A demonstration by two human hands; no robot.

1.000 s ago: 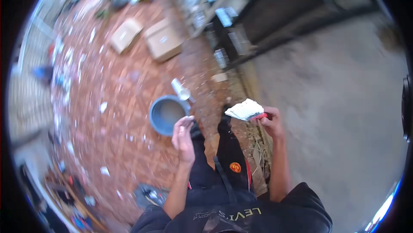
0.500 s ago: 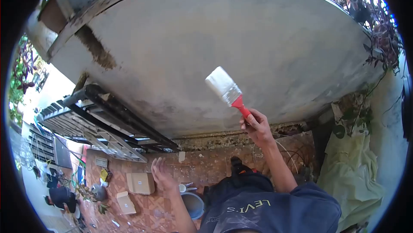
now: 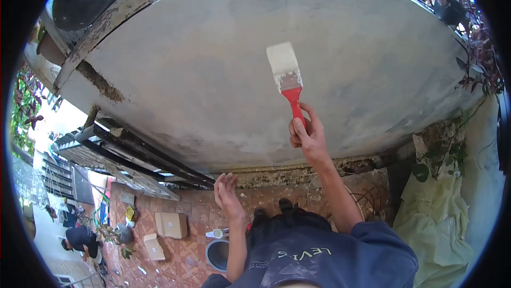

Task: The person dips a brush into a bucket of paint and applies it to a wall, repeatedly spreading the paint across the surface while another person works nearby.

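A paintbrush [image 3: 291, 92] with a red handle is gripped in my right hand [image 3: 310, 135], its bristles pointing up and coated in white paint. White smears also cover its metal band. Behind the brush spreads a grey plastered wall [image 3: 213, 70], with darker stains along its lower part. My left hand [image 3: 228, 195] is raised low on the left with nothing in it, fingers loosely bent and apart. Below it on the floor stands a grey bucket [image 3: 210, 256], beside a white cup [image 3: 215, 233].
A black metal gate [image 3: 143, 152] and a ladder [image 3: 154, 184] lean at the left. Cardboard boxes [image 3: 171, 225] lie on the tiled floor [image 3: 194, 211]. Another person [image 3: 82, 239] crouches far left. A pale cloth [image 3: 431, 219] drapes at the right, below hanging plants [image 3: 474, 48].
My right hand has raised the paintbrush and turned it more upright. My left hand has moved up and to the right.
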